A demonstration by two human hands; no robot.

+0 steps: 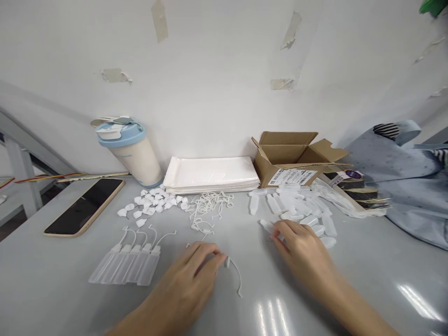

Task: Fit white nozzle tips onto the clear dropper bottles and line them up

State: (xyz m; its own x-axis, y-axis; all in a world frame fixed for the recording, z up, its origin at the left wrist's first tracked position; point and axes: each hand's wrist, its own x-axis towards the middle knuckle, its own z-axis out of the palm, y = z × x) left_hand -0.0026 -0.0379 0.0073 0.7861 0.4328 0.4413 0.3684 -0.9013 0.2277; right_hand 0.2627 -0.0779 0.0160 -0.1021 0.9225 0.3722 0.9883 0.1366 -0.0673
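Note:
My left hand (pixel 191 275) lies low on the grey table (pixel 367 270), fingers pinched on a small white plastic strap piece (pixel 235 275) whose thin tail curls to the right. My right hand (pixel 303 249) rests with curled fingers on a small clear bottle (pixel 268 226) at the near edge of a heap of clear bottles (pixel 297 205). A row of several capped bottles with straps (pixel 128 263) lies left of my left hand. Behind it are a tangle of white straps (pixel 208 207) and a scatter of white caps (pixel 152 203).
A phone (pixel 86 205) lies face up at the left, beside a blue-lidded tumbler (pixel 131 151). A stack of white sheets (pixel 212 175) and an open cardboard box (pixel 292 156) stand against the wall. Blue cloth (pixel 402 177) is piled at the right.

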